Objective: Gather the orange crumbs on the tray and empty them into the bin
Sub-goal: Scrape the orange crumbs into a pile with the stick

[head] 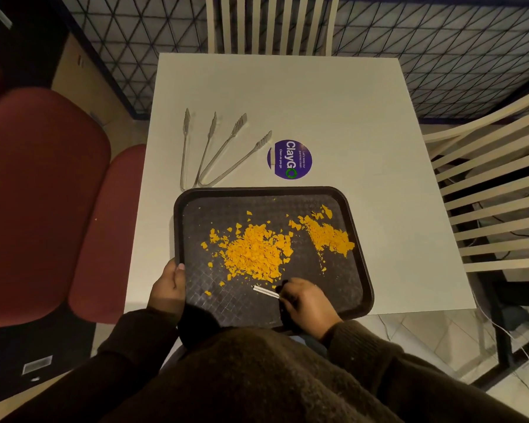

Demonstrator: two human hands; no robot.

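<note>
Orange crumbs [254, 251] on dark tray [359, 270], faint grid texture. White table [348, 117]; purple sticker [289, 159], white lettering, green ring. Dark red chairs [43, 193].

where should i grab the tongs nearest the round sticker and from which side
Grip the tongs on both arms midway along, coming straight down from above. They lie flat on the white table, splayed open in a V, hinge bend beside the tray rim and serrated tips pointing away, near the sticker. Pinching mid-arm closes them; the second pair crowds their left side.
</note>
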